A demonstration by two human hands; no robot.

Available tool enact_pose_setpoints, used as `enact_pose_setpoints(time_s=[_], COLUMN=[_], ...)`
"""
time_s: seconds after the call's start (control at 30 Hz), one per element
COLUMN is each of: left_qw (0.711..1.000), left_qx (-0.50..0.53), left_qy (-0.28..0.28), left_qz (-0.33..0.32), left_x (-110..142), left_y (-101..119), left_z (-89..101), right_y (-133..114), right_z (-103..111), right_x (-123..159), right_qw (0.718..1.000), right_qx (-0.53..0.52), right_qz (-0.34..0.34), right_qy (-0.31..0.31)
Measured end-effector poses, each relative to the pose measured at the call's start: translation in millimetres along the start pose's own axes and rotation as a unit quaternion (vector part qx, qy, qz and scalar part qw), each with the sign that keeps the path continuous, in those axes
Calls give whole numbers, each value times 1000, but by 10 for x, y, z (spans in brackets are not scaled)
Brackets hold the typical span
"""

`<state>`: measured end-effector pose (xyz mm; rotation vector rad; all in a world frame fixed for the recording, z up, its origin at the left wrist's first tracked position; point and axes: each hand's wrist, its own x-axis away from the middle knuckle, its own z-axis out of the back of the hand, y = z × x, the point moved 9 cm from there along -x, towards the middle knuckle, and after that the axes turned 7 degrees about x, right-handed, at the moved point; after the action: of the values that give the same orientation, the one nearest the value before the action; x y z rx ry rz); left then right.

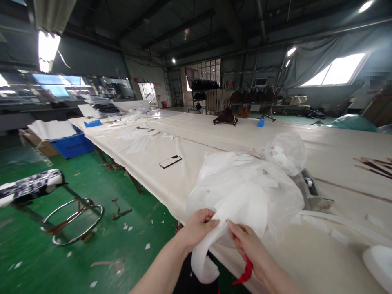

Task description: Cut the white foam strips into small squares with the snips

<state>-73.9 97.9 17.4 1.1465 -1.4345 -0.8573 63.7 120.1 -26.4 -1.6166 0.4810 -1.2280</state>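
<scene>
1. Left hand: clamped on a white foam-like strip, which droops below the grip.
2. Right hand: thumb and finger together just beside the strip; I cannot tell what they pinch.
3. Translucent plastic bag: just beyond both hands.

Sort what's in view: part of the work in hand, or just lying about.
In the work:
white strip, in the left hand, right hand at its edge
filmy white bundle alongside

Apparently lying about:
phone
patterned stool
blue bin
</scene>
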Motion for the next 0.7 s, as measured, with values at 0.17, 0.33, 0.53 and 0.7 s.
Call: enact_pose_setpoints(time_s=[0.17, 0.33, 0.53, 0.7], left_qw=[1000, 999, 999, 995], left_qx=[-3, 35, -27, -79], left_qy=[-12, -3, -36, -52], left_qz=[-4, 4, 3, -6], left_x=[-31, -78, -86, -93], left_y=[32, 38, 61, 105], left_z=[-29, -10, -101, -174], right_y=[-14, -23, -75, -136], right_z=[10, 20, 23, 6], right_x=[5, -2, 3, -67], right_qw=[999, 998, 999, 999], right_qx=[-26, -42, -17, -3], right_qz=[-12, -24, -25, -38], right_qy=[-32, -40, -27, -13])
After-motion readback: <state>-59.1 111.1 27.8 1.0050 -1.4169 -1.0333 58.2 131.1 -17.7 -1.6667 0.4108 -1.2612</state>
